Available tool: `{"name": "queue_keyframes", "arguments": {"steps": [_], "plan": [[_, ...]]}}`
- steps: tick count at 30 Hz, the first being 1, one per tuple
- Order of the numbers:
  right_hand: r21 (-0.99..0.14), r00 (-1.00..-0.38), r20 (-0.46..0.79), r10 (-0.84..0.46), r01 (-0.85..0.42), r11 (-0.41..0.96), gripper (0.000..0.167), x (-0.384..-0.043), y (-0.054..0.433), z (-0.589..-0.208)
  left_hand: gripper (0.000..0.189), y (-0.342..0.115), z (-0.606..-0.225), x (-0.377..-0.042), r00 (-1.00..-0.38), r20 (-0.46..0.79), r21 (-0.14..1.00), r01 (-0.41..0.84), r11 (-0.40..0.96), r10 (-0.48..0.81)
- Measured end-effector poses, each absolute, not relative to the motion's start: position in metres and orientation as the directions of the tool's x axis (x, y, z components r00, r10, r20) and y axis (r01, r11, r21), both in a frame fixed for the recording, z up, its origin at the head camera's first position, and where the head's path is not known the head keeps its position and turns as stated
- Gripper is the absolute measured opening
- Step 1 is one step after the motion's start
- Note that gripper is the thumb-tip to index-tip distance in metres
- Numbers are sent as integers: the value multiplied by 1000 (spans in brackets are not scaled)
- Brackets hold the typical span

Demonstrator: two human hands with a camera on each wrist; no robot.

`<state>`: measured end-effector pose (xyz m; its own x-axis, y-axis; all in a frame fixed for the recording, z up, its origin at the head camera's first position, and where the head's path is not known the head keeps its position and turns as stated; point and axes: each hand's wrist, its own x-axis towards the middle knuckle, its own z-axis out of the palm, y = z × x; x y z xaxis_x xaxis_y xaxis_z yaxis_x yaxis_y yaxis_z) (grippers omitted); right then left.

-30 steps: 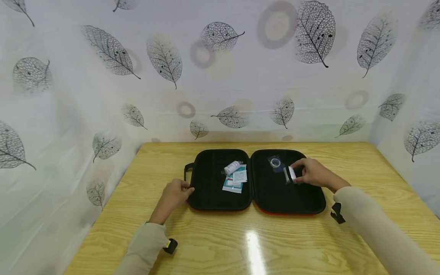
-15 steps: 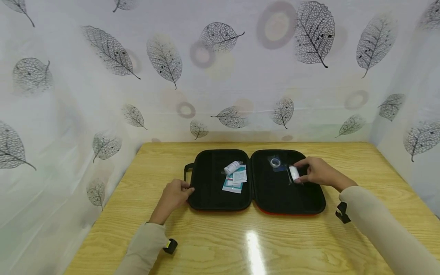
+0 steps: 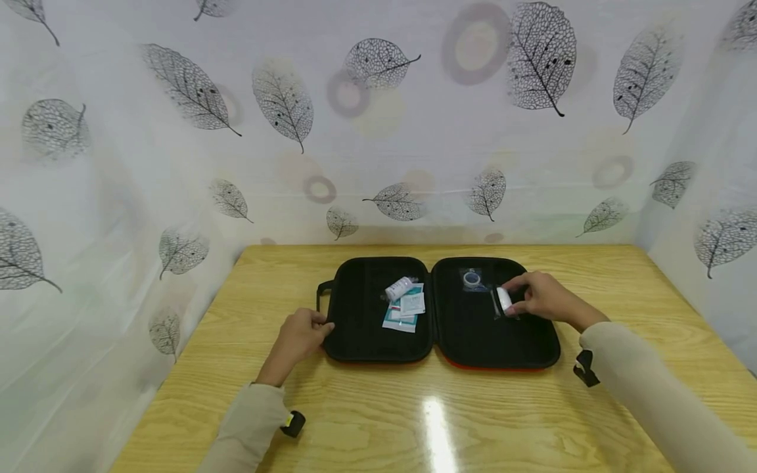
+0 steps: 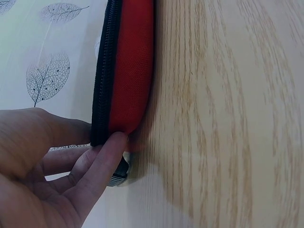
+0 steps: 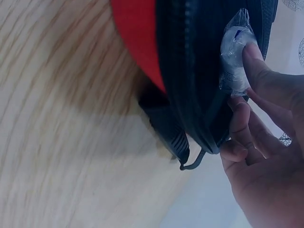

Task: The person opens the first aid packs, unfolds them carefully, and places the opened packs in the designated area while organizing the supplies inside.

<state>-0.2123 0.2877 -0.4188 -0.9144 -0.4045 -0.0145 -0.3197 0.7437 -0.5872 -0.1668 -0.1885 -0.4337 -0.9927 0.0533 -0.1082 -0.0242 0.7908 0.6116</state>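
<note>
An unzipped case (image 3: 378, 351), black inside and red outside, lies spread flat on the table. My left hand (image 3: 300, 336) pinches its left edge near the handle; in the left wrist view the thumb and fingers (image 4: 107, 159) meet at the zipped corner. Over the right half, my right hand (image 3: 547, 299) pinches a white bandage roll (image 3: 504, 298) in clear plastic wrap. The right wrist view has the thumb on the wrapped roll (image 5: 233, 59), fingers beneath. Just left of it in that half lies a tape roll (image 3: 472, 280) in a clear packet.
In the left half, a wrapped white roll (image 3: 399, 288) lies by several teal-and-white sachets (image 3: 399, 323). The case's black handle (image 3: 322, 288) sticks out at the left. A leaf-print curtain (image 3: 378, 144) stands behind the wooden table (image 3: 367, 420).
The right hand and bandage roll have shifted slightly right, and a dark band no longer crosses the roll. The tape packet has moved a little left. The left hand has stayed still.
</note>
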Motion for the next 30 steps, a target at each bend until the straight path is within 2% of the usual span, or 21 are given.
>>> {"name": "queue_keyframes", "arguments": {"steps": [13,24,30], "plan": [[-614,-922,-20,-387,-294,732,42,-212,278,-424,30,-189,-433,-166,-993,-102,613,-21,789,53],[-599,-917,-60,-393,-282,749,51,-210,283,-416,31,-189,-434,-167,-993,-103,607,-14,795,61],[-576,-920,-43,-389,-296,762,42,-210,285,-417,32,-189,-435,-168,-993,-100,607,-14,795,58]]}}
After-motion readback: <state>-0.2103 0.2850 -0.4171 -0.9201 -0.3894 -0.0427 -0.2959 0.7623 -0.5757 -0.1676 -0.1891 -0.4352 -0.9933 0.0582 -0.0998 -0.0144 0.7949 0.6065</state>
